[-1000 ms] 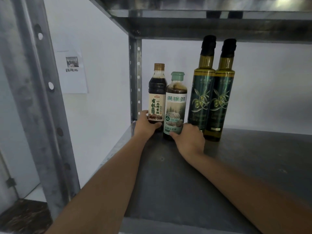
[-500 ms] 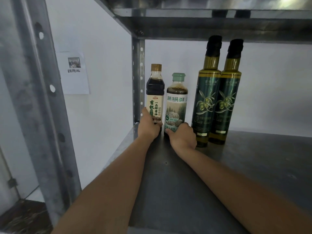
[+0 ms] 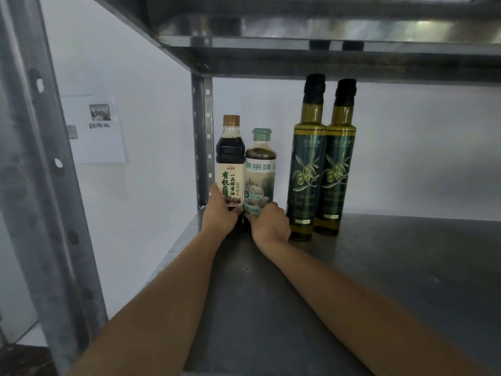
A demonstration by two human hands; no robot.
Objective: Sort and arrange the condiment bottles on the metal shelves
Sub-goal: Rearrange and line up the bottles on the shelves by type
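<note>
Centre frame, on the metal shelf (image 3: 379, 280), the left hand (image 3: 221, 214) held the base of the soy sauce bottle (image 3: 230, 158), labelled "有机 一品鲜酱油", with fingers curled round it. The right hand (image 3: 271, 226) gripped the green-capped bottle (image 3: 260, 169), marked "满锅鲜", in the same way. The two bottles stood upright and touching at the shelf's back left. To their right stood the first olive oil bottle (image 3: 307, 172) and the second olive oil bottle (image 3: 337, 169), each with "Olive" script.
</note>
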